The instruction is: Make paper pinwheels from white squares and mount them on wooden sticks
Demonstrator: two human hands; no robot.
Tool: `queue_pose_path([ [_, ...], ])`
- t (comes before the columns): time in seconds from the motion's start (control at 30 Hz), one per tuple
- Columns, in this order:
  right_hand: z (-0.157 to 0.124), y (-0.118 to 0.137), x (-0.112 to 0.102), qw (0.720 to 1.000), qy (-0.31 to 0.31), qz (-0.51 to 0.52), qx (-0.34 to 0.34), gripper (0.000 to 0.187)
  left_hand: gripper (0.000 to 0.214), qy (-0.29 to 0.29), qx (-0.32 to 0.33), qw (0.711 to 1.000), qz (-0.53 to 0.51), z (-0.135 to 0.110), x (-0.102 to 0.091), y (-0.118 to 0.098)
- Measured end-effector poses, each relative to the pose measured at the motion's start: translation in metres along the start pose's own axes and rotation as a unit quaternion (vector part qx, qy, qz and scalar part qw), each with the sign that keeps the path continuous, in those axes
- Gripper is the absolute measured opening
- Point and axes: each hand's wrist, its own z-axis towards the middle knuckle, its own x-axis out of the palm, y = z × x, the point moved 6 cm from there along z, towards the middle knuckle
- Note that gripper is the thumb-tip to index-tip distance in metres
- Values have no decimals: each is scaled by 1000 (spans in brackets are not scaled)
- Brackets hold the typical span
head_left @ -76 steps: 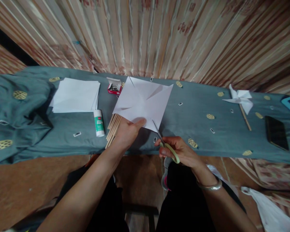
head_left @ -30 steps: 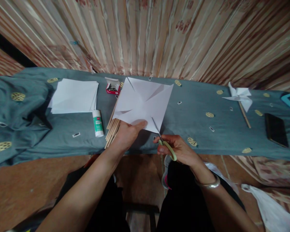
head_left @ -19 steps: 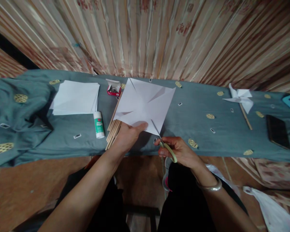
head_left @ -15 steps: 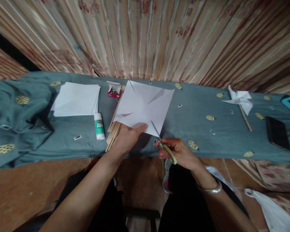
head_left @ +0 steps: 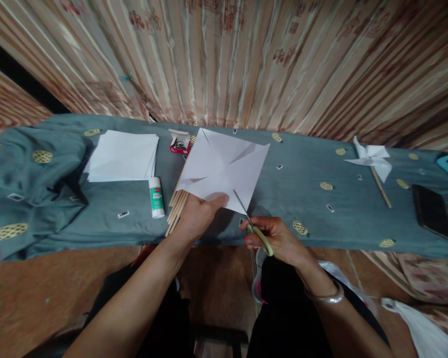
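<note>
While the white sheet (head_left: 224,166) is pinched near its front edge by the left hand (head_left: 197,215), thumb pressed on top and the other fingers hidden beneath, its nearest corner is met by the scissors (head_left: 262,238), whose handles are gripped in the bent fingers of the right hand (head_left: 276,234). Slits are seen toward the other three corners. Little has been changed over the last moments: the view is slightly shifted, but no lengthening of this cut can be made out, so progress seems paused. The sheet is held over the cloth (head_left: 302,159), the sticks (head_left: 177,209) partly covered.
</note>
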Motion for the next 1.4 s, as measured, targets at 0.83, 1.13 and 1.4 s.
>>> queue_pose_path([
  [0.83, 2, -2, -3, 1000, -19, 2, -11, 41, 29, 24, -41, 999, -20, -4, 9, 13],
  [1.13, 1, 2, -5, 998, -27, -34, -34, 39, 27, 24, -50, 998, 14, -8, 9, 5],
  [1.4, 1, 2, -5, 999, -51, -7, -13, 44, 48, 24, -49, 999, 1, -10, 9, 8],
])
